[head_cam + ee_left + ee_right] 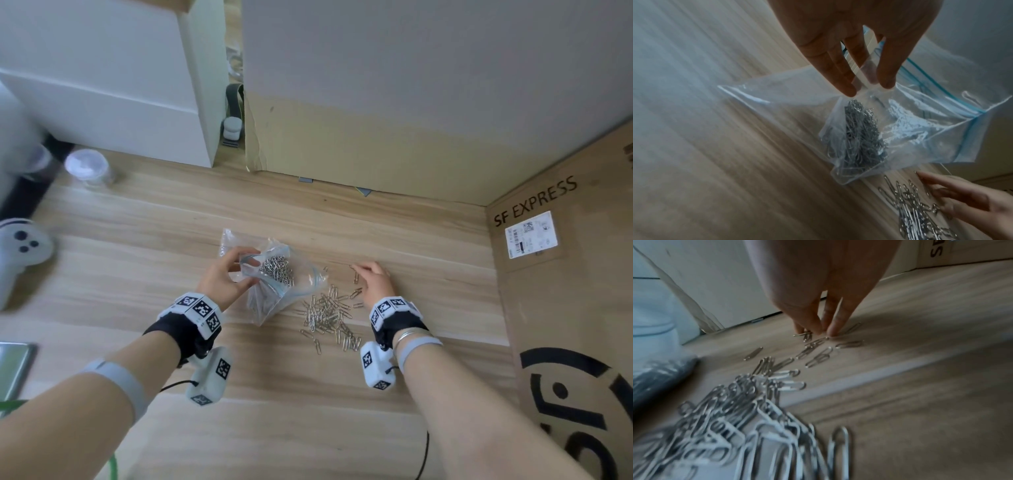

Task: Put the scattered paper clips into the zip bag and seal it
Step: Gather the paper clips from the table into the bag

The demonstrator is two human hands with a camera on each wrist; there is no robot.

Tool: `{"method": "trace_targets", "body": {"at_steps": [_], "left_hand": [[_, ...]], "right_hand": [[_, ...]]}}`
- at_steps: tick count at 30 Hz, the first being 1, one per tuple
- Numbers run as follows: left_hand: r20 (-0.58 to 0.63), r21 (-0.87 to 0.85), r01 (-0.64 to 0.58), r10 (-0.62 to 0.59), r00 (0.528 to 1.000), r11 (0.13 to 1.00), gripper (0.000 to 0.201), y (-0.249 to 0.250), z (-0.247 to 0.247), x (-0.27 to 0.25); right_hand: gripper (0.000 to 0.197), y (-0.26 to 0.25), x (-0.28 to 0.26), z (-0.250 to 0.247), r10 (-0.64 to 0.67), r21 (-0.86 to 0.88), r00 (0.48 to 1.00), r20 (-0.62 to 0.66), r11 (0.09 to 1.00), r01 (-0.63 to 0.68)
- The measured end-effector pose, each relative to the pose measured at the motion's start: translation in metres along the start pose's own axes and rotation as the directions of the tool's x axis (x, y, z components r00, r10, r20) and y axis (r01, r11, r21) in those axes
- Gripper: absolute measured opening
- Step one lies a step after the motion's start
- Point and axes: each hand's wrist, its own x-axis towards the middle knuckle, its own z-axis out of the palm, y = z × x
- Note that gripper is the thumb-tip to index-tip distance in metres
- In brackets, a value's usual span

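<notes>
A clear zip bag (270,298) with a blue zip strip (941,91) hangs tilted above the wooden table. My left hand (255,271) pinches its rim between thumb and fingers (888,78), and the mouth gapes to the right. A clump of silver paper clips (861,138) lies in the bag's lower corner. To its right a loose pile of paper clips (329,318) is scattered on the table. My right hand (368,274) reaches over the pile's far end. Its straight fingertips (833,331) rest on the table among a few stray clips (818,345).
A tall cardboard box (411,137) stands behind, an SF EXPRESS box (565,308) walls the right side, and a white box (120,102) sits back left. A white controller (20,250), a clear jar (89,168) and a flat device (13,366) lie at the left.
</notes>
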Motion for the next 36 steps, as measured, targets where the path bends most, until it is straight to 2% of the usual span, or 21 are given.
{"method": "trace_targets", "body": {"at_steps": [3, 8, 10, 13, 15, 18, 21, 23, 26, 28, 29, 32, 36], "left_hand": [[0.003, 0.001, 0.004, -0.004, 1.000, 1.000, 0.042, 0.001, 0.000, 0.001], [0.015, 0.019, 0.008, -0.009, 1.000, 1.000, 0.045, 0.003, 0.000, 0.003], [0.014, 0.028, 0.000, -0.001, 1.000, 1.000, 0.046, 0.003, 0.000, 0.002], [0.012, 0.050, -0.012, 0.011, 1.000, 0.999, 0.049, 0.003, 0.000, 0.001], [0.013, 0.051, -0.010, 0.009, 1.000, 0.999, 0.047, 0.002, 0.000, 0.001], [0.007, 0.050, 0.002, -0.003, 1.000, 0.999, 0.042, 0.001, 0.001, 0.001], [0.003, 0.045, -0.010, 0.010, 1.000, 0.999, 0.046, 0.004, 0.003, 0.002], [0.010, 0.042, -0.013, 0.012, 1.000, 0.999, 0.050, 0.006, 0.004, 0.001], [0.013, 0.028, -0.020, 0.020, 1.000, 0.999, 0.050, 0.005, 0.005, 0.000], [0.015, 0.025, -0.031, 0.031, 0.999, 0.999, 0.046, 0.004, 0.005, -0.001], [0.016, 0.027, -0.033, 0.032, 0.999, 0.999, 0.045, 0.004, 0.005, -0.001], [0.019, 0.032, -0.036, 0.035, 0.999, 0.999, 0.050, 0.002, 0.006, -0.001], [0.013, 0.044, -0.040, 0.040, 0.999, 0.998, 0.051, 0.002, 0.006, -0.001]], "right_hand": [[0.058, 0.002, -0.013, 0.007, -0.053, 0.058, 0.998, -0.016, 0.997, 0.054], [0.039, -0.006, -0.023, 0.018, -0.135, 0.074, 0.989, -0.065, 0.987, 0.139], [0.048, -0.014, -0.015, 0.018, -0.139, 0.075, 0.986, -0.088, 0.986, 0.146], [0.074, -0.025, -0.004, 0.021, -0.126, -0.001, 0.992, -0.016, 0.992, 0.126], [0.075, -0.030, -0.004, 0.024, -0.168, -0.049, 0.985, 0.021, 0.984, 0.169], [0.062, -0.029, -0.015, 0.026, -0.214, -0.012, 0.977, 0.010, 0.977, 0.214], [0.046, -0.017, -0.029, 0.027, -0.218, 0.015, 0.976, 0.002, 0.976, 0.218], [0.042, -0.003, -0.029, 0.026, -0.187, -0.014, 0.980, -0.070, 0.982, 0.186], [0.050, 0.020, -0.026, 0.019, 0.033, -0.013, 0.981, -0.193, 0.999, -0.036], [0.051, 0.030, -0.028, 0.016, 0.160, -0.031, 0.963, -0.219, 0.985, -0.171], [0.050, 0.032, -0.030, 0.018, 0.181, -0.034, 0.960, -0.214, 0.981, -0.192], [0.055, 0.026, -0.040, 0.028, 0.138, -0.028, 0.979, -0.152, 0.989, -0.144], [0.082, 0.004, -0.051, 0.042, 0.046, -0.025, 0.999, -0.020, 0.999, -0.046]]}}
